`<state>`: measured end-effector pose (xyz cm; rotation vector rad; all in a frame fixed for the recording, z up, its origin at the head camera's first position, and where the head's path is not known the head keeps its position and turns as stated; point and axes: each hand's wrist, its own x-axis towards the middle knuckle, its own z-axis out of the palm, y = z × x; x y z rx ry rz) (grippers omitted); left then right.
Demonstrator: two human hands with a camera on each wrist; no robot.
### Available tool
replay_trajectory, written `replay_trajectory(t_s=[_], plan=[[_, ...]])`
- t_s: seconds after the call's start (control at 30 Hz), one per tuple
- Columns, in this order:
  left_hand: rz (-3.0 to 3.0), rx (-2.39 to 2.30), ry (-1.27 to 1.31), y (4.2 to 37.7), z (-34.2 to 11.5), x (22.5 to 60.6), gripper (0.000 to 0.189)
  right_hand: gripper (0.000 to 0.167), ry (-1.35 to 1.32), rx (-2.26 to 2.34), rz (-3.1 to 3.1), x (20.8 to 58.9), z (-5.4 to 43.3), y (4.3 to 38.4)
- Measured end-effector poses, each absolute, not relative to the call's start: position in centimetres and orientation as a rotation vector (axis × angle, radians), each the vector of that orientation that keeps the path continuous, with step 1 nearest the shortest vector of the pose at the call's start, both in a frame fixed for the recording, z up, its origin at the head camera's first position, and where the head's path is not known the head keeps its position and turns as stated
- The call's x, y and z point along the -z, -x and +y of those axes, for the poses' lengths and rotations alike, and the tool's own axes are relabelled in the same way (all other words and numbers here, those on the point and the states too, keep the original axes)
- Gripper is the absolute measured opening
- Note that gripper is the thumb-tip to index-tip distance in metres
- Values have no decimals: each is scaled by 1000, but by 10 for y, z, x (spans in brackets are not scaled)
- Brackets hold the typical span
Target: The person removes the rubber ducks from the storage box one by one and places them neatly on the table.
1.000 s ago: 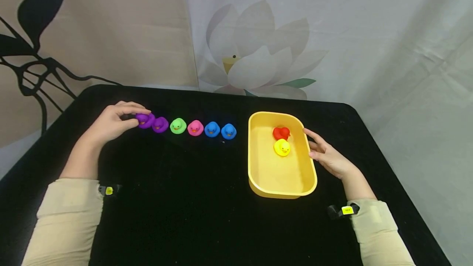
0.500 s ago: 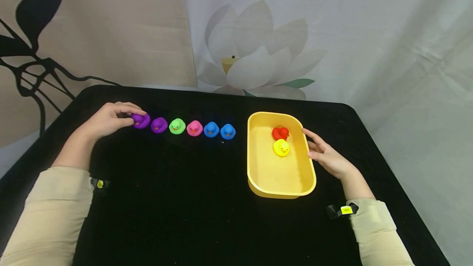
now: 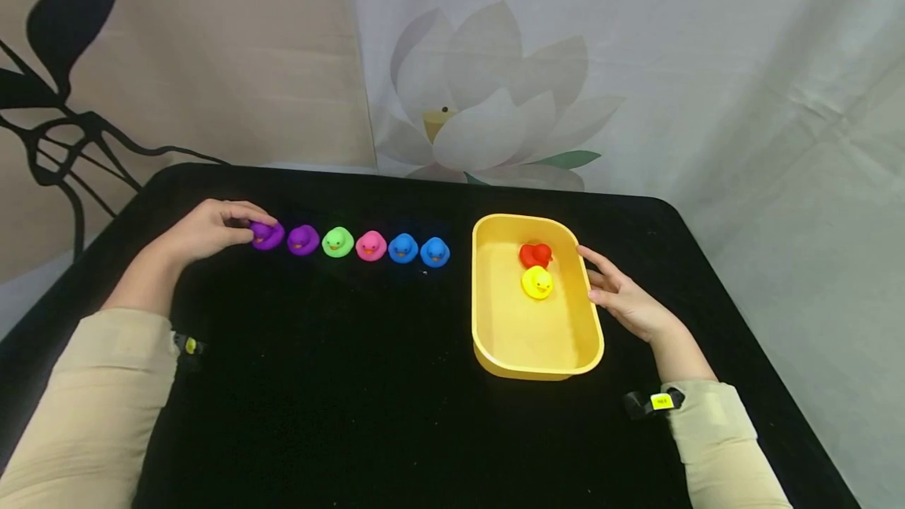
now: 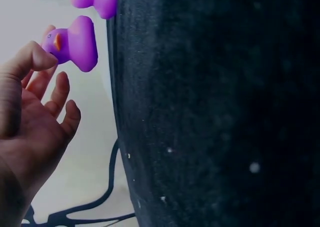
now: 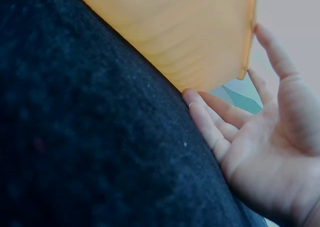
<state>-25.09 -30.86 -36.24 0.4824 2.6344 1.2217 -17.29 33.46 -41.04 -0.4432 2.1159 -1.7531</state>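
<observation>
At the left end of a row of rubber ducks, my left hand pinches a purple rubber duck between thumb and fingers. The left wrist view shows the thumb on the head of that duck, its other fingers loosely bent. Just to its right sits a second purple duck, a small gap between them. My right hand touches the right side of a yellow plastic bin with extended fingers. In the right wrist view, the thumb meets the rim and fingertips rest low against the bin's wall.
Rightward the row continues with a green duck, a pink duck and two blue ducks, the last blue duck nearest the bin. Inside the bin lie a red duck and a yellow duck. A black cloth covers the table.
My left hand has shifted left with the purple duck, opening a gap between it and the second purple duck. The right hand and bin stay where they were.
</observation>
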Motion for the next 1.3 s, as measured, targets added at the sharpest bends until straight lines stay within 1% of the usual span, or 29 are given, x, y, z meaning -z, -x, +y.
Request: replay_trajectory(t_s=[0.7, 1.07, 1.3], plan=[[2639, -1149, -438, 260, -308, 372, 31, 69, 421, 1752, 2125, 412, 335, 174], [2613, -1168, -438, 260, -308, 373, 31, 68, 435, 1758, 2114, 412, 336, 174], [2617, -1147, -404, 259, -308, 371, 34, 68, 438, 1757, 2110, 412, 336, 173]])
